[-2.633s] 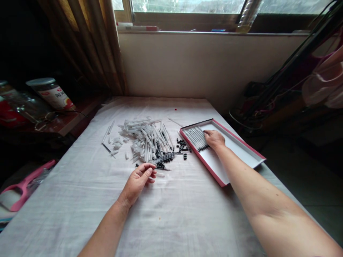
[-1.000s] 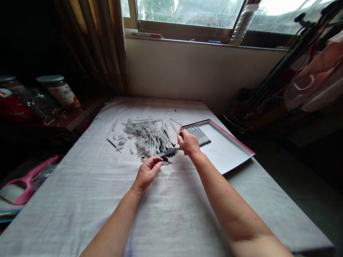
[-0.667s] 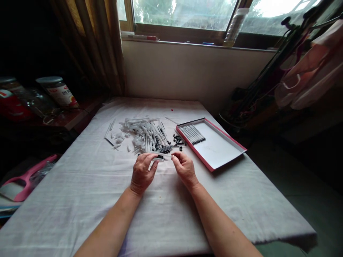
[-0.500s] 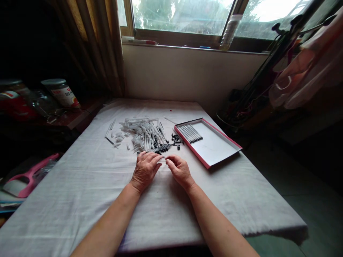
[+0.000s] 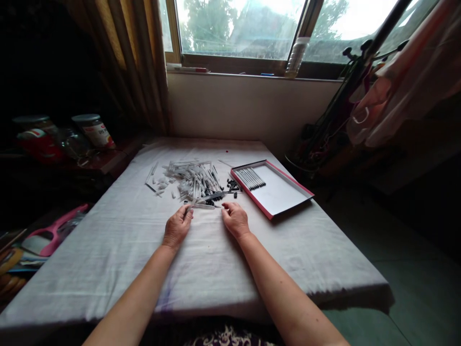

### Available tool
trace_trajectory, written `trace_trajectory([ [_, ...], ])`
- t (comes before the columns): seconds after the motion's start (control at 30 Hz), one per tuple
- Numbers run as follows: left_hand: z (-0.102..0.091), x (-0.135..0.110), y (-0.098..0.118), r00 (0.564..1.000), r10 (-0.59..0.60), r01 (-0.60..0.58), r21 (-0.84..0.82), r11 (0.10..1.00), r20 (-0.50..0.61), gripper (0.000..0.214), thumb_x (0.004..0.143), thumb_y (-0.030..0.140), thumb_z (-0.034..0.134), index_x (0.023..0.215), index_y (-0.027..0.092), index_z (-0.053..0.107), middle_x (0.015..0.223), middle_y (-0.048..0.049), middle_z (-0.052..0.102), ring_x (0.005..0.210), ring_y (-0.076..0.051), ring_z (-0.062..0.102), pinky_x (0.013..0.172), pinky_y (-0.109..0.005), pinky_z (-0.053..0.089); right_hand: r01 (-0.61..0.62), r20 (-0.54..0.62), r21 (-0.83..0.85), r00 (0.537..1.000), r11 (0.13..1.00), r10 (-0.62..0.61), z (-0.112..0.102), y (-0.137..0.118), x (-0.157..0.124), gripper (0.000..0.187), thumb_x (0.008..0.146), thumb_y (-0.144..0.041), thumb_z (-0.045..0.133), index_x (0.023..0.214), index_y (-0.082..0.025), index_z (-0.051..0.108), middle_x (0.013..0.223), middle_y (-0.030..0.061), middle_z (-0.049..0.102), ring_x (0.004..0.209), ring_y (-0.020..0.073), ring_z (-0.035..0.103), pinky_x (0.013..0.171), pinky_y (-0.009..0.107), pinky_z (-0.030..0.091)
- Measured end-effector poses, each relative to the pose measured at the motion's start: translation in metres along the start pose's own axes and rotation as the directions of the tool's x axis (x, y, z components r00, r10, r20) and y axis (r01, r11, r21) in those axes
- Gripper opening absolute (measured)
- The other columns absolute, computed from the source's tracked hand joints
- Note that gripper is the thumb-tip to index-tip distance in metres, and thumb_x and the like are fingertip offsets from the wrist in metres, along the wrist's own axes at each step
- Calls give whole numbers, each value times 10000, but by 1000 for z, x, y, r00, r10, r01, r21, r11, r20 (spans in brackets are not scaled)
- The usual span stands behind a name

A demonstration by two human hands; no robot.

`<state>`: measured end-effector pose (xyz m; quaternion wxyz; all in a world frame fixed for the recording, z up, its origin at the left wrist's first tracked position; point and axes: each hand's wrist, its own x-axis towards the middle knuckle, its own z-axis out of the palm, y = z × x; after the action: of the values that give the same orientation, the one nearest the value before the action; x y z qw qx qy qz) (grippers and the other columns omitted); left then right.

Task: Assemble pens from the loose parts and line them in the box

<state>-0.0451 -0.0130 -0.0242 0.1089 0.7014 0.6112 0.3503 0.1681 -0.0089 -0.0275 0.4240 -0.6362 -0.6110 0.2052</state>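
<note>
Head view | pen (image 5: 205, 206) | long axis sideways | tip toward right hand (image 5: 235, 220)

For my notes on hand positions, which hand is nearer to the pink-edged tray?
Right: the right hand is just left of the tray; the left hand is farther left.

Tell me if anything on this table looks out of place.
A small red piece lies alone near the far edge, unlike the black and clear pen parts; nearer, a purple mark discolors the cloth.
</note>
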Motion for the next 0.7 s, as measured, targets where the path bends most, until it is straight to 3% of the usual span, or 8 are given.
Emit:
trace_trajectory([
  [0.1,0,1,3,999,-36,36,-12,999,14,313,898,391,451,1068,225,654,723,-2,737,622,-156,667,580,-206,456,27,79,-150,997,988,-16,0,-8,5,264,782,-240,612,1026,-225,712,1021,70,679,858,198,631,805,303,479],
  [0.23,-1,1,7,998,-41,42,-10,999,38,305,895,398,457,1041,227,662,720,-1,736,600,-155,664,553,-206,447,116,195,-404,980,907,-38,0,-15,11,253,854,-355,575,1047,-260,708,1082,58,659,880,197,635,727,287,465],
  [0.37,-2,1,6,998,-20,19,8,1000,52,297,905,396,448,1033,239,666,713,8,732,623,-155,671,572,-207,463,144,223,-440,974,886,-48,1,-17,15,199,888,-355,548,952,-259,710,1069,39,667,874,184,636,672,266,438],
  [0.47,-1,0,5,999,21,-23,30,999,46,297,913,370,441,1051,234,667,853,-24,752,762,-172,691,675,-233,499,167,232,-433,970,886,-69,0,-16,15,191,908,-311,519,965,-239,686,1051,41,681,901,182,630,698,258,432],
  [0.57,0,-2,8,993,101,-105,60,993,61,279,901,341,474,1045,220,680,1018,-68,740,918,-199,673,816,-288,507,172,242,-435,968,884,-69,-7,-13,11,195,900,-236,501,994,-224,671,1005,44,696,890,177,627,730,257,431],
  [0.7,0,-4,17,962,230,-244,86,966,148,246,880,313,523,1013,210,702,1003,-83,738,962,-222,644,892,-350,491,206,272,-450,958,869,-86,-23,-11,5,255,878,-204,504,1065,-239,674,1057,61,685,922,191,623,733,268,433],
])
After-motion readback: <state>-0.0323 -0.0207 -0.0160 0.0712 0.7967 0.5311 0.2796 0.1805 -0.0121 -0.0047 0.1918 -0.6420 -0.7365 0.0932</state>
